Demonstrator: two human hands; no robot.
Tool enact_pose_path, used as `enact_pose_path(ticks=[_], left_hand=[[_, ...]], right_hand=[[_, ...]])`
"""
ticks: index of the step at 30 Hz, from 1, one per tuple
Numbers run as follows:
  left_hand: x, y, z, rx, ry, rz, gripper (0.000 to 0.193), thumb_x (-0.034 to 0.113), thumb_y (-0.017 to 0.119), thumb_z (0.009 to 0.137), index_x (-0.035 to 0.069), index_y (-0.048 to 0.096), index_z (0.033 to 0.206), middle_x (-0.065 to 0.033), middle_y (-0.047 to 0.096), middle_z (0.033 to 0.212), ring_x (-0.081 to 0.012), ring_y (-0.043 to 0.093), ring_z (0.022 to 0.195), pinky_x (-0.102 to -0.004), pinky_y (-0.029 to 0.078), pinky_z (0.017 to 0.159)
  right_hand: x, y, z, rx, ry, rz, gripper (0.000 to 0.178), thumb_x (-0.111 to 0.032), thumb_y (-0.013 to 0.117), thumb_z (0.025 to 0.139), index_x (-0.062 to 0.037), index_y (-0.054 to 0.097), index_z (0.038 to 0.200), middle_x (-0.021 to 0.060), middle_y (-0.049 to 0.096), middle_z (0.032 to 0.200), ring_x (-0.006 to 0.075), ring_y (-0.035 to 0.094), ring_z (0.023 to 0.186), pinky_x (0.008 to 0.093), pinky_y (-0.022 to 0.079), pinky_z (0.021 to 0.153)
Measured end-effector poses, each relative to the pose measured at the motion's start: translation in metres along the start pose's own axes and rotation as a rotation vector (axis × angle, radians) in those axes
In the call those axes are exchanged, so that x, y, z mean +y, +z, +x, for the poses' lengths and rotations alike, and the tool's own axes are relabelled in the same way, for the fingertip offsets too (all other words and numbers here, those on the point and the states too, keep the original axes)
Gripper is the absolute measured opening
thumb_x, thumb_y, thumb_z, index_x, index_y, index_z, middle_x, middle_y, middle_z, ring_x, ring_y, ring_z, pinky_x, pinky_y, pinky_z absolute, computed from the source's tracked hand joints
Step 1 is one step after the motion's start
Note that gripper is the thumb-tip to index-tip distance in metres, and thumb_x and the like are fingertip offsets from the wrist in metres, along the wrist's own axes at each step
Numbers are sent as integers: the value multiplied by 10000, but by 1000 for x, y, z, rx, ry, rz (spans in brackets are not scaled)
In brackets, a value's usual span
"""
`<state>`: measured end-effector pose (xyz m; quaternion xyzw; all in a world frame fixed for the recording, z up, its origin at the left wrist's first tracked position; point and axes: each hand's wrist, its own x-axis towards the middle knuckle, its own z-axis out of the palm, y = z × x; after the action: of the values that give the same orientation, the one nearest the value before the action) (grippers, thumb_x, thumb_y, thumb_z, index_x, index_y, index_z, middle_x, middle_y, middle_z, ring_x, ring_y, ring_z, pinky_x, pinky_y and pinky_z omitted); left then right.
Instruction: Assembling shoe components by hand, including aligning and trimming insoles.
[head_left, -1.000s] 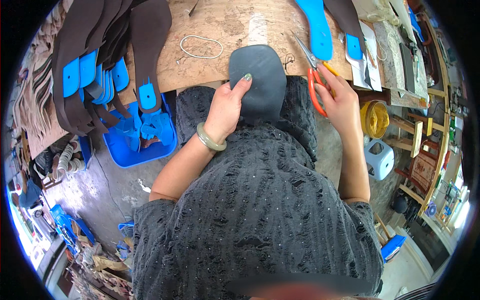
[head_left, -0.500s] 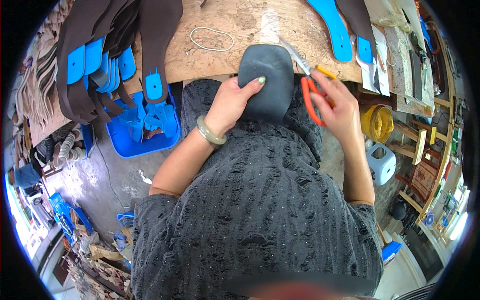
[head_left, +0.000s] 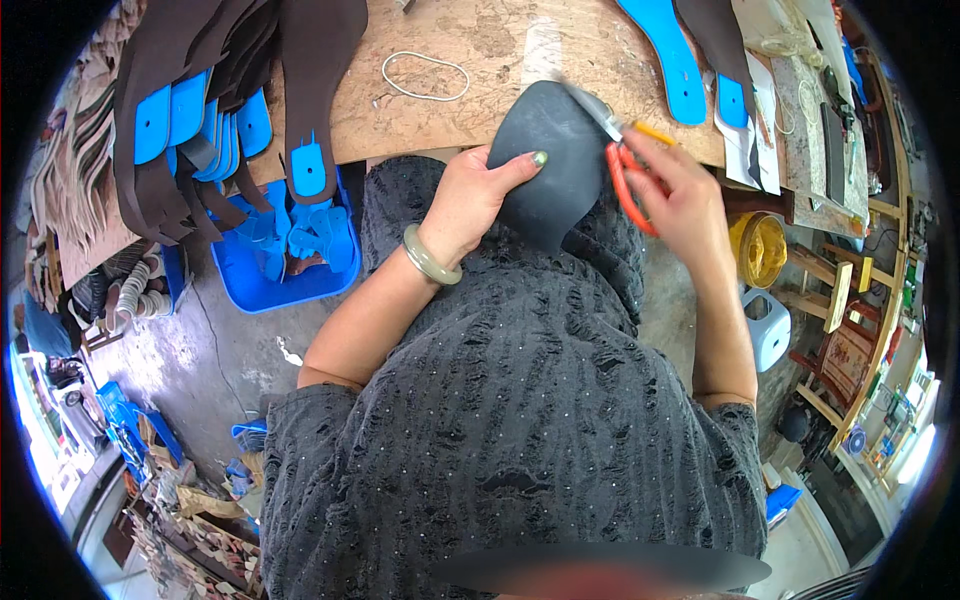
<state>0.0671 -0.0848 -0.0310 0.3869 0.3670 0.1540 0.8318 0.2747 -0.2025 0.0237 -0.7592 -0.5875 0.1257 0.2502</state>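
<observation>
A black sheet piece with a rounded end [head_left: 550, 165] is held above my lap, near the table edge. My left hand [head_left: 472, 200] grips its left side, thumb on top; the other fingers are hidden beneath. In my right hand [head_left: 680, 195] are scissors with orange-red and yellow handles [head_left: 630, 190]. The scissor blades lie along the upper right edge of the black piece and are somewhat blurred; whether they touch it I cannot tell.
A wooden table [head_left: 440, 125] spans the far side, with a pale loop of cord [head_left: 425, 77] on it. Dark brown strips with blue ends [head_left: 215, 60] hang over its left edge. Below stands a blue bin [head_left: 285, 295] of blue scraps. A yellow bucket [head_left: 757, 250] and pale blue stool [head_left: 767, 325] are at right.
The black piece has turned and shifted a little to the right, and my left hand moved with it. My right hand has tilted the scissors over its upper right edge.
</observation>
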Motion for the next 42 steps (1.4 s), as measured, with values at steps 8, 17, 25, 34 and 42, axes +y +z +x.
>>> enact_pose_path(ticks=[8,17,25,34,42], left_hand=[[-10,2,-7,-33,31,-72,301,180,609,932,-53,600,1122,-80,675,1018,-111,639,854,-257,520,775],[-3,9,-6,-39,13,-44,305,219,594,944,-47,622,1091,-76,682,995,-109,641,840,-260,519,784],[-6,-6,-8,-55,9,23,264,201,583,947,-37,645,1045,-68,695,948,-103,652,810,-240,523,755],[-9,-4,-10,42,9,-51,255,173,569,949,-61,634,1026,-56,681,922,-89,629,771,-232,511,708],[-12,0,-13,56,30,-96,259,176,559,955,-56,634,1042,-64,683,947,-93,631,789,-242,520,725]], right_hand=[[5,0,-1,-68,113,5,408,-191,694,828,-201,629,1231,116,577,810,254,588,692,346,488,666],[-4,-8,-7,-198,108,26,411,-170,712,800,-209,646,1204,94,571,815,251,603,706,352,491,659],[-24,-8,-10,-297,-100,-60,398,-165,698,805,-200,640,1197,109,600,873,285,626,774,361,517,680],[-19,0,-11,-165,-137,-18,381,-212,699,810,-211,643,1187,107,586,834,305,623,716,386,517,625],[-33,-5,-20,-239,-73,-31,360,-215,673,837,-196,640,1195,119,595,841,316,632,729,392,522,634]])
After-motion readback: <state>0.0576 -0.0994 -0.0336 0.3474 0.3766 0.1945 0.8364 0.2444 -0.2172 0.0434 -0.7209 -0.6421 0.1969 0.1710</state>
